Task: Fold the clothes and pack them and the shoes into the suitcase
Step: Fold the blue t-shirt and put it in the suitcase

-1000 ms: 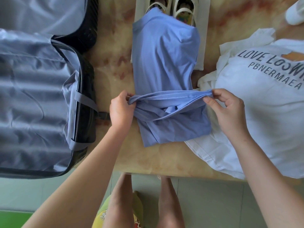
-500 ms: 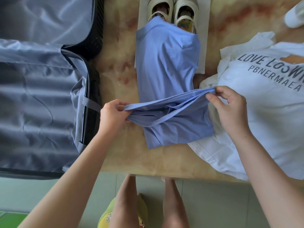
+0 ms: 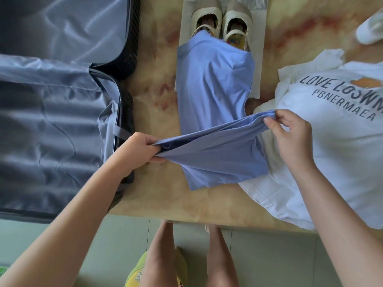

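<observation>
While the blue top [image 3: 213, 90] lies on the desk [image 3: 157, 59] as a long narrow strip, its far end draped over the heels of the cream shoes [image 3: 221, 23], the person raises a crosswise fold at its middle, so the step in hand looks like the folding of this first garment, with packing not yet begun. The left hand [image 3: 138, 150] grips one side of the raised fold, its fingers [image 3: 151, 140] curled round bunched cloth, and the right hand [image 3: 290, 137] pinches the other side between thumb and fingertips, the remaining fingers loosely bent. The next move probably calls for carrying this taut ridge over one end so the halves stack squarely, then smoothing it flat before it goes left into the open suitcase [image 3: 51, 121]. The blue fabric is a thin, soft knit that sags and creases between the hands, so it will likely slip out of line unless both sides travel together. Its near corner overlaps the hem of the white printed T-shirt [image 3: 331, 141], a rumpled, unfolded cotton piece with dark lettering. The strapped, rounded shoes rest on a pale cloth bag [image 3: 259, 59]. A glossy grey lining and an elastic strap show inside the black ribbed shell of the suitcase.
</observation>
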